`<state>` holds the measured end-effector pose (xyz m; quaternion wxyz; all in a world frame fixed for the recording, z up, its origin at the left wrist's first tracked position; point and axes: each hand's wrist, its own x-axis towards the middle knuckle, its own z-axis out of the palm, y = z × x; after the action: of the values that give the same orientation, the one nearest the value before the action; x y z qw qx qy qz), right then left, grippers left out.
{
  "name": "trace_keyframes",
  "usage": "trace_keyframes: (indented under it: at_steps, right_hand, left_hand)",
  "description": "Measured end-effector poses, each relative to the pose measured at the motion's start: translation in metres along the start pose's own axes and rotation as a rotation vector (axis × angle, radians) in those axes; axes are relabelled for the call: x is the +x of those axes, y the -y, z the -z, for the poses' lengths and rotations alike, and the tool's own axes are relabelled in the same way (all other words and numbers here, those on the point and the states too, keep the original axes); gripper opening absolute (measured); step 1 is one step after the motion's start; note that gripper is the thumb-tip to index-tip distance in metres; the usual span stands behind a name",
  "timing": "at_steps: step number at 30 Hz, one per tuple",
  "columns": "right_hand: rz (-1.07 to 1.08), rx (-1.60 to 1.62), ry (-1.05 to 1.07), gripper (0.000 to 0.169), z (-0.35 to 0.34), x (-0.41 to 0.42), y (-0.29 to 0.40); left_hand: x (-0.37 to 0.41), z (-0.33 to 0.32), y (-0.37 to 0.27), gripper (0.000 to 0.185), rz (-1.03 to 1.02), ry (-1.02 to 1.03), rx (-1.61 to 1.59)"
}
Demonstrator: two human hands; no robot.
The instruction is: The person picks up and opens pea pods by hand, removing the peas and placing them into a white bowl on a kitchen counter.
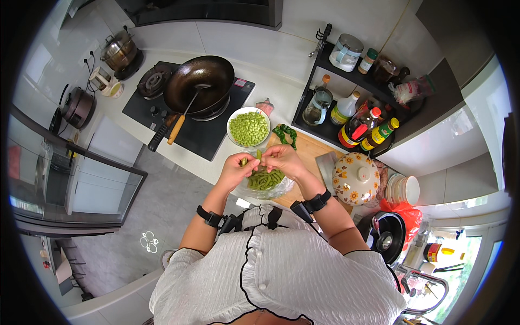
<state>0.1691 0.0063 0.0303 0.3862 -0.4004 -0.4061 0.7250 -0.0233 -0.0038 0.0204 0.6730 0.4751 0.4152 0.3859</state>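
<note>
A green soybean pod (258, 154) is pinched between my left hand (239, 167) and my right hand (284, 161), fingertips close together. Another pod or shell (243, 161) shows in the curl of my left fingers. Beneath both hands, a clear plastic bag (280, 190) lies spread with many unshelled green pods (266, 179) in it. Just beyond sits a white bowl (228, 134) heaped with shelled green beans (248, 128). Green peppers (285, 134) rest on the far end of a wooden cutting board (310, 152), right of the bowl.
A wok (199, 77) with a wooden-handled spatula (176, 129) stands on the black gas stove (195, 138) at left. On the right are a black shelf (345, 75) of bottles and jars, a flowered lidded pot (355, 178), stacked bowls (402, 189) and a faucet (426, 280).
</note>
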Motion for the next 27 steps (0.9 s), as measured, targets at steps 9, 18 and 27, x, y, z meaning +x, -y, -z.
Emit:
trace_keyframes:
  at_steps: [9,18,27]
  right_hand:
    - [-0.015,0.067,-0.074,0.006,0.001,0.006,-0.02]
    - [-0.032,0.225,-0.245,0.007,-0.01,0.013,-0.035]
    - [-0.015,0.163,-0.334,0.008,-0.01,0.013,-0.028]
  left_hand:
    - [0.002,0.002,0.011,0.018,0.102,0.033,-0.146]
    - [0.018,0.007,0.035,0.024,0.337,0.171,-0.669]
    - [0.021,-0.004,0.031,0.015,-0.155,-0.087,0.307]
